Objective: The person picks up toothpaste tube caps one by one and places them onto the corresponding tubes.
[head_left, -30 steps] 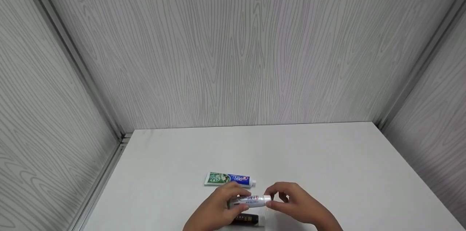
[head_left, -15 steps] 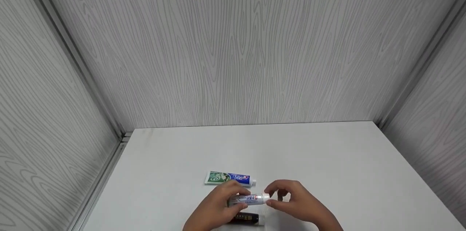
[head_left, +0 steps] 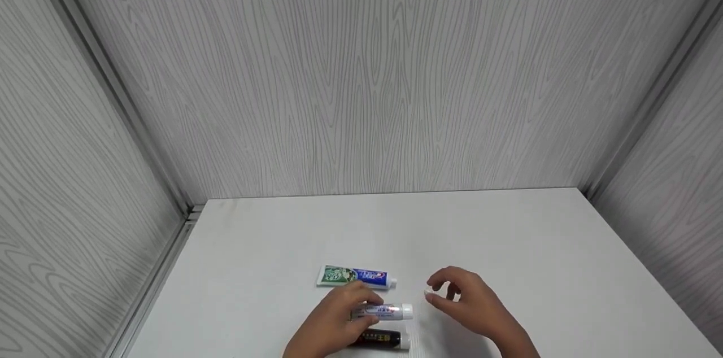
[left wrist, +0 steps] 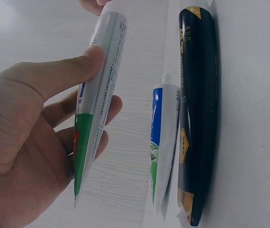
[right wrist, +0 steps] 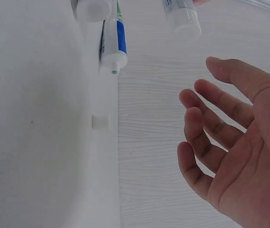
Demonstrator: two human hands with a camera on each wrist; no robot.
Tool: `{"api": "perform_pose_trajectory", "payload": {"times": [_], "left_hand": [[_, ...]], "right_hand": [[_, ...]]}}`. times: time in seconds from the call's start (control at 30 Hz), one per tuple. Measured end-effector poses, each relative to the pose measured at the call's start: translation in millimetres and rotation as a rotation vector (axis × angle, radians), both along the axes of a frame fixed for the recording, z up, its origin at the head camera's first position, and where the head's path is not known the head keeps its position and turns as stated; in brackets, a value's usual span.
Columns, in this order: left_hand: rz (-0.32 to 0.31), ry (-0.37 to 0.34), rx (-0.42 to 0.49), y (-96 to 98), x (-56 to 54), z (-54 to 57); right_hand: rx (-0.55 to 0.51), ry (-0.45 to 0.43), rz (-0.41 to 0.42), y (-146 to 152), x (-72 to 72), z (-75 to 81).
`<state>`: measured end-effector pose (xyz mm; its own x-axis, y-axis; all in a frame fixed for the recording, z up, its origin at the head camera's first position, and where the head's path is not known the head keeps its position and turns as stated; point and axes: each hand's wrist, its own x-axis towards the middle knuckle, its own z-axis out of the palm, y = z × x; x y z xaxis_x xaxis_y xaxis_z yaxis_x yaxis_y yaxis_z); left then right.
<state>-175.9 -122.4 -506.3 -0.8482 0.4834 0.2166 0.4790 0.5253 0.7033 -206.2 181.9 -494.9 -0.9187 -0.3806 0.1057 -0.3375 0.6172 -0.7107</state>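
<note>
My left hand [head_left: 336, 313] grips a white toothpaste tube [head_left: 387, 311] between thumb and fingers. Green colours its flat end in the left wrist view, and its white cap [right wrist: 183, 23] points toward my right hand [head_left: 471, 301]. That hand stands apart from the cap, fingers loosely bent, with nothing between them in the right wrist view [right wrist: 235, 128]. Below the held tube lies a black toothpaste tube [head_left: 384, 339], partly hidden by my left hand. Behind is a green and blue toothpaste tube [head_left: 361, 276], its bare nozzle [right wrist: 115, 70] showing.
A small white piece, apparently a cap [right wrist: 100, 122], lies on the white table [head_left: 254, 267] near my right fingertips. Grey wood-grain panels [head_left: 361, 75] rise at the back and both sides.
My right hand has come off the held tube's cap and moved right and a little farther back. My left hand stays nearly in place, still holding the tube.
</note>
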Motion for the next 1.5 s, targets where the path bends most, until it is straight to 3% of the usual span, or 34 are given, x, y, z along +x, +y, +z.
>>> {"api": "perform_pose_trajectory", "payload": {"times": [0.17, 0.33, 0.47, 0.73, 0.97, 1.17, 1.33, 1.5], "left_hand": [[0.020, -0.035, -0.028, -0.3, -1.7, -0.9], [0.021, -0.075, -0.040, -1.3, -2.6, -4.7], [0.024, -0.083, -0.043, -1.8, -2.8, -9.1], [0.108, -0.062, -0.111, -2.7, 0.9, -15.7], [0.093, -0.029, -0.129, -4.2, 0.0, -25.0], [0.085, 0.028, -0.164, -4.4, 2.1, -26.7], [0.091, -0.023, -0.180, -4.8, 1.9, -25.5], [0.085, -0.071, -0.138, -3.3, 1.3, -26.5]], "right_hand": [[0.079, 0.018, -0.118, 5, -1.6, -0.7], [0.116, -0.007, -0.164, 8, -3.7, -3.6], [0.100, -0.023, -0.139, 9, -5.0, -5.7], [0.066, -0.045, -0.093, 12, -6.1, -5.9], [0.052, -0.031, -0.059, 14, -5.8, -5.8], [0.039, -0.017, -0.047, 14, -5.5, -5.2], [0.043, -0.021, -0.047, 14, -6.1, -5.2], [0.038, -0.039, -0.074, 16, -4.3, -5.1]]}}
